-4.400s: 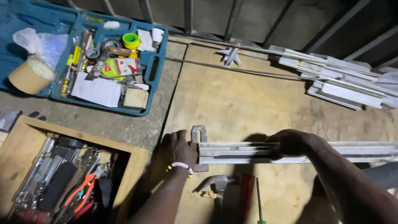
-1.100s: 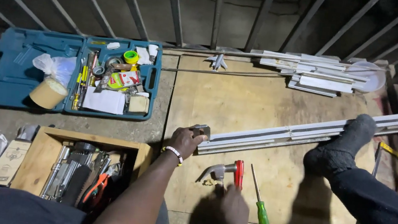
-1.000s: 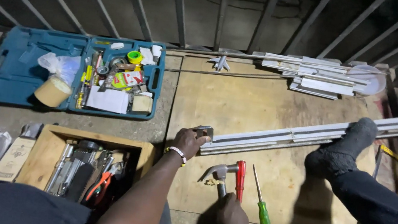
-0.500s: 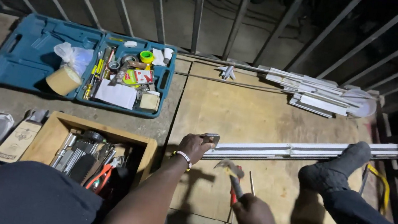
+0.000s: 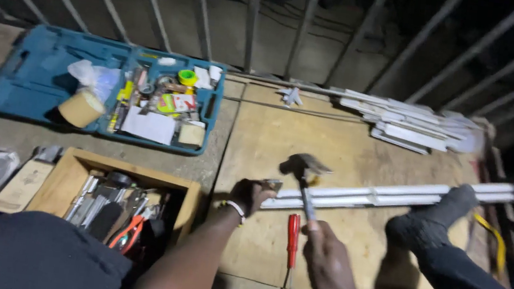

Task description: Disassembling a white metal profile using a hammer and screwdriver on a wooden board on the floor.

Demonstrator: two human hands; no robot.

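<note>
Hammer (image 5: 304,168) is up, head raised above the near end of the long white trunking strip (image 5: 394,197), which lies across the wooden board (image 5: 284,135) and runs off to the right. Right hand (image 5: 327,264) has its fingers wrapped tight round the handle, low on the grip. Left hand (image 5: 251,195) sits at the strip's near end, fingers pinched closed around something small and metallic there; what exactly it is, I cannot tell. A socked foot (image 5: 431,218) presses down on the strip further along, pinning it. A red-handled screwdriver (image 5: 293,230) lies on the board between the two hands, untouched.

Reads to me like the striking step: strip braced, hammer poised. A clean blow would call for the head to come straight down on the held piece, clear of the left fingertips, with the foot keeping the strip from jumping. Blue tool case (image 5: 37,72) and wooden toolbox (image 5: 77,171) sit off to the left.
</note>
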